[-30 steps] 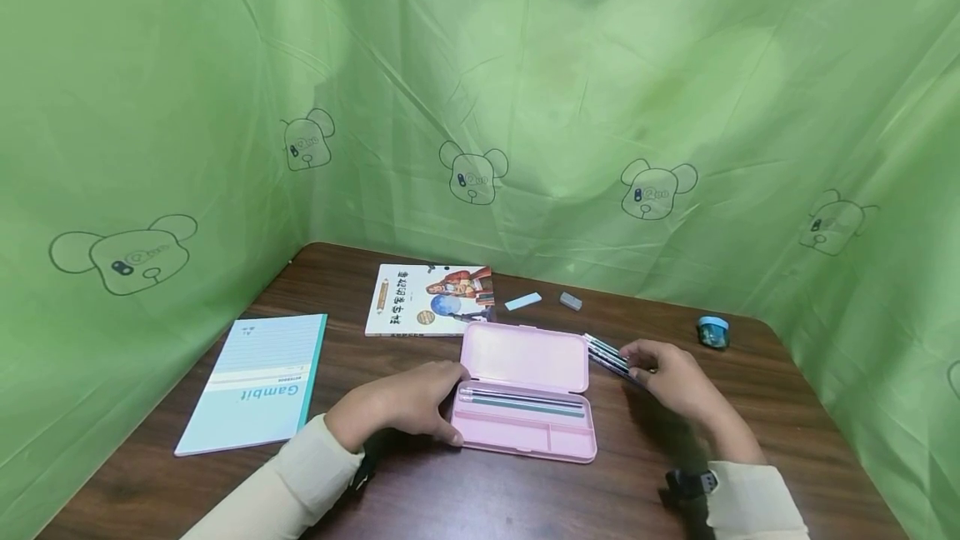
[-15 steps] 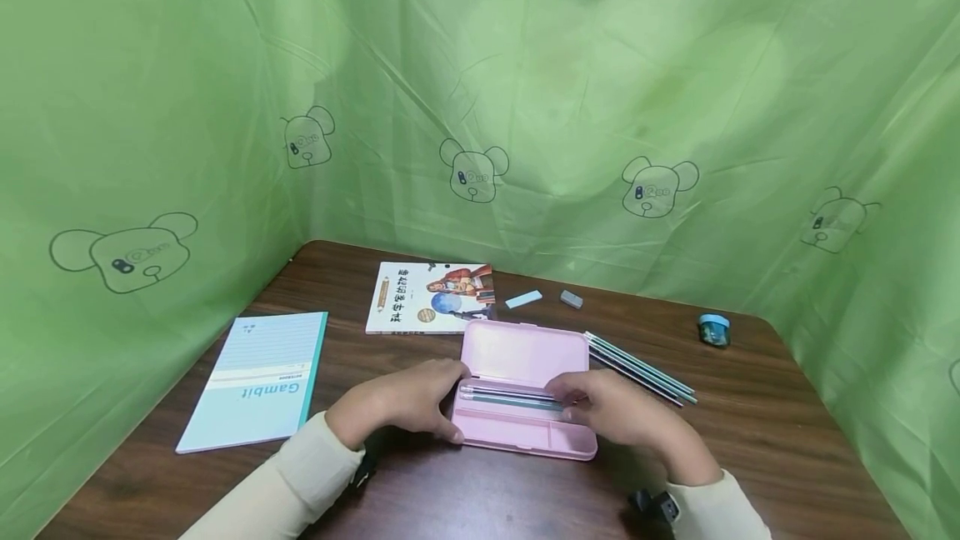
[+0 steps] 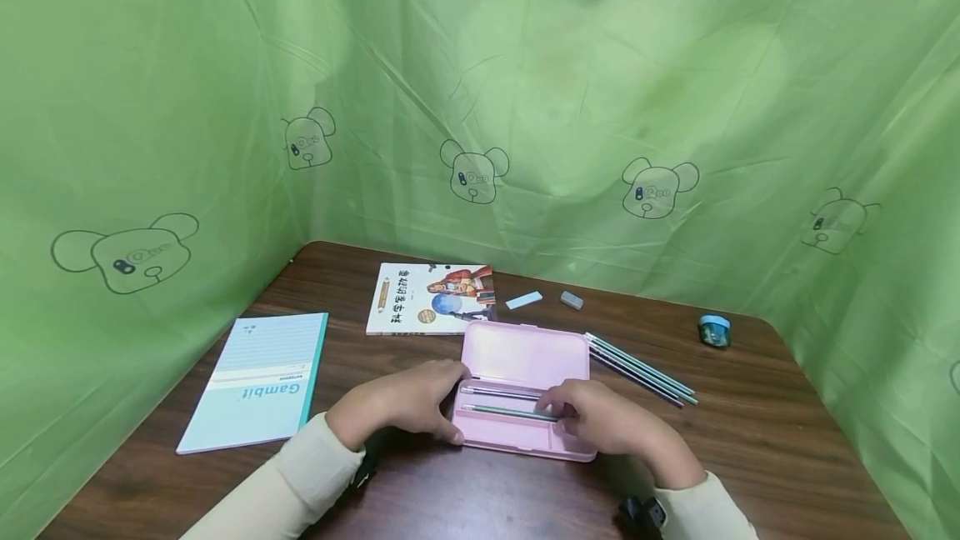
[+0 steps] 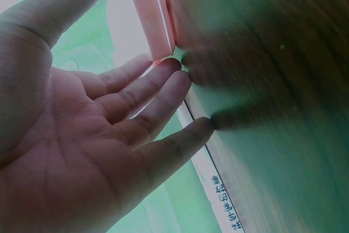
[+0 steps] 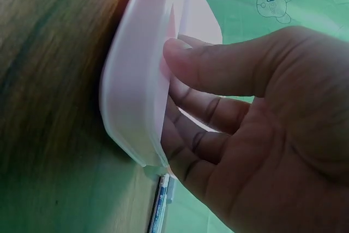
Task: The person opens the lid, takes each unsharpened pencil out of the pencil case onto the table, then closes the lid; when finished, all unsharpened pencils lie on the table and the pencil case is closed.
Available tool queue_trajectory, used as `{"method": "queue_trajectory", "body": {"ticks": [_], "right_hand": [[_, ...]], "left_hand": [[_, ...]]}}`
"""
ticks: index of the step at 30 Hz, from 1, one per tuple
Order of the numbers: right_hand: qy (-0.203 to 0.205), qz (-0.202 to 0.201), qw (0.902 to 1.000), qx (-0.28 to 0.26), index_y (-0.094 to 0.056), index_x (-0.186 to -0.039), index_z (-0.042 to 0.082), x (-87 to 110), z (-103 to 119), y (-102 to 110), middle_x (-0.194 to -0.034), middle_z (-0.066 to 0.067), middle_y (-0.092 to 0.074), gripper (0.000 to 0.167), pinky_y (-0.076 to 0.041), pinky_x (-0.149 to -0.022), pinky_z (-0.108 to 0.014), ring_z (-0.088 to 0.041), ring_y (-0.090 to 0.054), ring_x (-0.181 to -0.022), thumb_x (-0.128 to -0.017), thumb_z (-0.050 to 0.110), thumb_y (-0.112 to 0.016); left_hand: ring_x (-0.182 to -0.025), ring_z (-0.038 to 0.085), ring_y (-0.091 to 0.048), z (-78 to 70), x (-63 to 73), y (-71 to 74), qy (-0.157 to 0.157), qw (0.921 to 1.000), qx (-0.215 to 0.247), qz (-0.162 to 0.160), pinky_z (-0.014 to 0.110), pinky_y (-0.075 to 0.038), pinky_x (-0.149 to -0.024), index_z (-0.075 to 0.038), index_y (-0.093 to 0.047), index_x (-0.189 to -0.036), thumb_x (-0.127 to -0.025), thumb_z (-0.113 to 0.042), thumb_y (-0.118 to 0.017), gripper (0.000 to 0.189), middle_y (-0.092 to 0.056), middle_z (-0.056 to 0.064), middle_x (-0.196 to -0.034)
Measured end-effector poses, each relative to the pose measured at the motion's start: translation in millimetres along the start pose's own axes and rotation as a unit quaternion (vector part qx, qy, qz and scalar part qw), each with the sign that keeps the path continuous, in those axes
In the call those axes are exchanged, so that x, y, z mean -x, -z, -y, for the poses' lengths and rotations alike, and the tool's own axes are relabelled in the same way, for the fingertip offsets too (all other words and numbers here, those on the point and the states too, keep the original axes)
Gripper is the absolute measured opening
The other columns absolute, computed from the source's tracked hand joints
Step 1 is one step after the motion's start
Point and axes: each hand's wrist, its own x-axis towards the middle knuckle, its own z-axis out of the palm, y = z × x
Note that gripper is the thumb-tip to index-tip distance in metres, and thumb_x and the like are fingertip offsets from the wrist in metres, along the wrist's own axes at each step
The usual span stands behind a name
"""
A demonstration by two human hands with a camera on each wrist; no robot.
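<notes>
A pink pencil case (image 3: 525,352) lies open on the table, its lid tipped back. My left hand (image 3: 416,398) spans its left end, thumb at the near corner and fingertips at the far one; in the left wrist view the fingers (image 4: 163,96) are loosely extended. My right hand (image 3: 592,415) reaches into the right end of the long compartment and pinches a green pencil (image 3: 502,412) there. A dark pencil (image 3: 498,392) lies behind it in the same compartment. In the right wrist view the thumb (image 5: 218,69) is at the case wall, and the pinched end is hidden.
Several pencils (image 3: 641,369) lie right of the lid. Behind are an illustrated book (image 3: 431,298), a pale blue strip (image 3: 523,300) and a grey eraser (image 3: 572,300). A blue-lidded jar (image 3: 714,330) stands far right, a notebook (image 3: 255,382) left. Green curtain (image 3: 570,107) surrounds the table (image 3: 757,423).
My right hand has let go of the pencils beside the case and moved left into it. The green pencil inside has shifted toward the near divider. The left hand stays put.
</notes>
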Motion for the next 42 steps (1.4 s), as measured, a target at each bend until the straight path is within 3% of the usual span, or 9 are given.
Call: {"method": "queue_trajectory", "body": {"ticks": [21,31,42], "right_hand": [[0.008,-0.003,0.9982,-0.06,-0.08,-0.116,0.012,0.1,-7.1,0.0,-0.104,0.003,-0.077,0.035,-0.059,-0.082,-0.027,-0.007,-0.065,-0.092,-0.095,-0.014,-0.071],[0.015,-0.051,0.9938,-0.098,-0.079,-0.121,0.019,6.1,-12.1,13.4,-0.1,0.002,-0.073,0.023,-0.056,-0.082,-0.027,-0.007,-0.063,-0.092,-0.103,0.004,-0.075],[-0.006,-0.085,0.9902,-0.111,-0.077,-0.128,0.015,13.2,-22.4,28.8,-0.105,-0.002,-0.071,0.027,-0.059,-0.082,-0.027,-0.011,-0.065,-0.094,-0.104,0.003,-0.072]], "left_hand": [[-0.13,0.024,-0.063,2.5,-1.2,-1.2,0.003,1.0,0.003,0.0,0.051,-0.051,-0.12,-0.001,-0.061,-0.145,-0.084,-0.035,-0.101,0.08,-0.068,0.011,-0.139],[-0.135,0.026,-0.062,0.1,-1.8,-1.0,0.007,0.9999,0.013,0.006,0.051,-0.049,-0.124,0.0,-0.059,-0.148,-0.084,-0.034,-0.101,0.083,-0.067,0.013,-0.144],[-0.134,0.027,-0.062,-1.3,0.3,1.0,0.012,0.9999,0.004,0.004,0.052,-0.049,-0.122,-0.001,-0.06,-0.147,-0.084,-0.035,-0.101,0.082,-0.067,0.014,-0.142]]}}
